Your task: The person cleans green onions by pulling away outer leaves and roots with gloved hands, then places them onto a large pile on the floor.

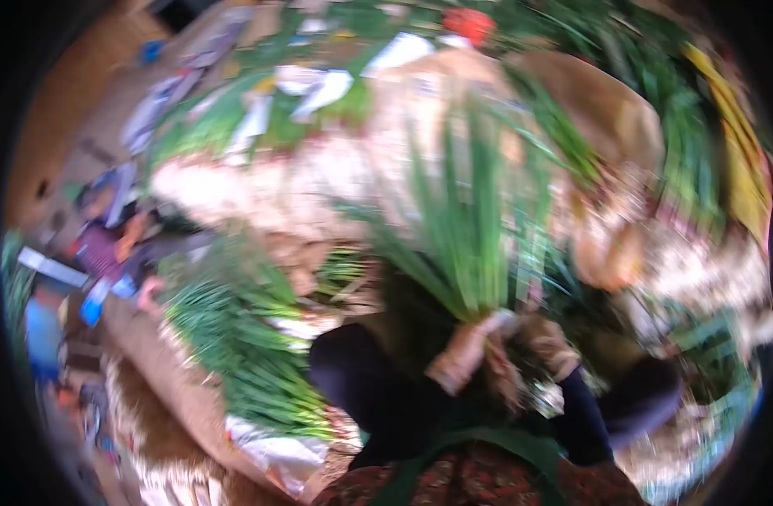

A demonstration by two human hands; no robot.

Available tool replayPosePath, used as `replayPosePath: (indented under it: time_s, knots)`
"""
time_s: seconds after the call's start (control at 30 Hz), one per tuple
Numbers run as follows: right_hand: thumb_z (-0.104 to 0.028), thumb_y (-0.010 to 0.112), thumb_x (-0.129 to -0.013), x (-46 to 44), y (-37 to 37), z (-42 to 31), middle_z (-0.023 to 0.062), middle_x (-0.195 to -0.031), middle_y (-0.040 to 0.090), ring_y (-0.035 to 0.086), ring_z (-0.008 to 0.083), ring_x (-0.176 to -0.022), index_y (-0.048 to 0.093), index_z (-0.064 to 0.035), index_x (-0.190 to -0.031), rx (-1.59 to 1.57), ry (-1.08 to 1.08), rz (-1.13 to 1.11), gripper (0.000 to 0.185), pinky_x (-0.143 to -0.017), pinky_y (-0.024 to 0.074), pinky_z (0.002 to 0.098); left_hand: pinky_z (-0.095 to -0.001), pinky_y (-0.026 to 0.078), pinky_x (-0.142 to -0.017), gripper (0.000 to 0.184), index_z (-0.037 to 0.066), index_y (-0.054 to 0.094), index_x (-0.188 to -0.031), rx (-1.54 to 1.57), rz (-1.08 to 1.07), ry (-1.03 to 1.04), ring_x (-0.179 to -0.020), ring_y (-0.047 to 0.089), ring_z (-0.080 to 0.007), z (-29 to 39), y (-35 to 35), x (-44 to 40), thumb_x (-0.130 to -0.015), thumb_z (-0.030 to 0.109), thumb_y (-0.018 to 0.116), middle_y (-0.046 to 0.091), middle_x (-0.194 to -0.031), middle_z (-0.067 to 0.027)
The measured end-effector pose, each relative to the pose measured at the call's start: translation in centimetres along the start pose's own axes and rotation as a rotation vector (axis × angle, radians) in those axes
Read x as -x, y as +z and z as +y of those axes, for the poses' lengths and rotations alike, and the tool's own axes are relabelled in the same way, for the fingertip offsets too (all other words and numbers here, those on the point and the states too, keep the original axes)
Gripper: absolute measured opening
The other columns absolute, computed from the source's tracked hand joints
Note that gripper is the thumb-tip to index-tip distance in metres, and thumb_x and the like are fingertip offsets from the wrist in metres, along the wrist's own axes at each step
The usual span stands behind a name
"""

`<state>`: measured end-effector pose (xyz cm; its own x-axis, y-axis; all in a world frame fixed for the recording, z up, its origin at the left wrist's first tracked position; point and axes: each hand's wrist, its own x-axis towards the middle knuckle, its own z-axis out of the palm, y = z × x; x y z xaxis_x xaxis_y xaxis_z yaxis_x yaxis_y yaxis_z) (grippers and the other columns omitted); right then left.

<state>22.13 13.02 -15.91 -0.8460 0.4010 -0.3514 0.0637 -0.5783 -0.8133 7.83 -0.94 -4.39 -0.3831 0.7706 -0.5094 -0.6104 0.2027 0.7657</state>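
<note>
A fan of long green onions (471,244) rises in front of my lap, its leaves pointing away from me and blurred. My left hand (467,352) is closed around the lower, root end of this bunch. Just to the right, my right hand (548,341) is close beside the bunch with its fingers curled. Motion blur hides whether a stalk is in it, though a thin stalk shows right above. Below my left hand, a brownish tuft of roots or outer leaves (503,371) hangs down.
Green onions (260,329) lie piled on my left. Ahead, bunches with white papers (323,93) rest on pale sacking (302,181). More onions (690,160) lie at the right near yellow cloth (728,126). Another person (108,244) sits at far left.
</note>
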Motion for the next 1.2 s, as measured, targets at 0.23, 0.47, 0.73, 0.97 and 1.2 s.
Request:
replayPosePath:
  time_s: [0.23, 0.47, 0.73, 0.97, 1.2]
  knots:
    - [-0.02, 0.052, -0.092, -3.5, 6.3, -4.1, 0.0015, -0.08, 0.059, 0.052, 0.0091, -0.071, 0.06, -0.0035, -0.096, 0.063, -0.03, 0.015, 0.018, -0.063, 0.0442, 0.0249, -0.0257, 0.047, -0.077, 0.03, 0.004, 0.058, -0.11, 0.566, -0.171, -0.064, -0.085, 0.059, -0.0129, -2.9, -1.7, -1.1, -0.086, 0.021, 0.062, 0.062, -0.096, -0.0036]
    - [-0.015, 0.054, -0.084, 0.6, 4.3, -2.2, 0.0068, -0.083, 0.059, 0.057, 0.0183, -0.073, 0.06, -0.0064, -0.094, 0.621, -0.165, 0.127, 0.014, -0.064, 0.0473, 0.0323, -0.0303, 0.046, -0.073, 0.024, 0.006, 0.051, -0.106, 0.688, -0.445, 0.036, -0.074, 0.053, -0.0133, -1.0, -0.8, 1.1, -0.089, 0.023, 0.055, 0.052, -0.081, -0.0013]
    - [-0.016, 0.055, -0.08, -1.9, -1.4, -1.7, 0.0117, -0.084, 0.06, 0.061, 0.0265, -0.071, 0.061, -0.0099, -0.092, 1.547, -0.3, -0.005, 0.015, -0.062, 0.0489, 0.038, -0.0285, 0.042, -0.054, 0.047, 0.0, 0.038, -0.13, 1.059, -0.318, -0.244, -0.06, 0.047, -0.012, 0.5, -3.8, -0.8, -0.092, 0.026, 0.047, 0.045, -0.069, -0.0022]
    - [-0.038, 0.055, -0.084, -6.6, -2.2, -4.2, 0.0171, -0.096, 0.065, 0.061, 0.0335, -0.093, 0.064, -0.0078, -0.098, 1.071, -0.063, 0.427, 0.035, -0.079, 0.047, 0.0392, -0.0313, 0.046, -0.063, 0.034, 0.0, 0.048, -0.121, 0.738, -0.145, -0.17, -0.068, 0.052, -0.0186, -2.2, -2.8, -2.8, -0.092, 0.019, 0.049, 0.048, -0.07, -0.0009]
    - [-0.033, 0.054, -0.085, -8.7, -5.2, 2.1, 0.0143, -0.089, 0.065, 0.061, 0.0327, -0.086, 0.061, -0.0099, -0.099, 1.338, -0.246, 0.289, 0.029, -0.075, 0.0482, 0.0408, -0.033, 0.047, -0.065, 0.027, 0.0, 0.054, -0.11, 0.692, -0.051, -0.157, -0.069, 0.052, -0.0176, -1.6, -2.6, -2.2, -0.091, 0.018, 0.051, 0.047, -0.07, -0.0003]
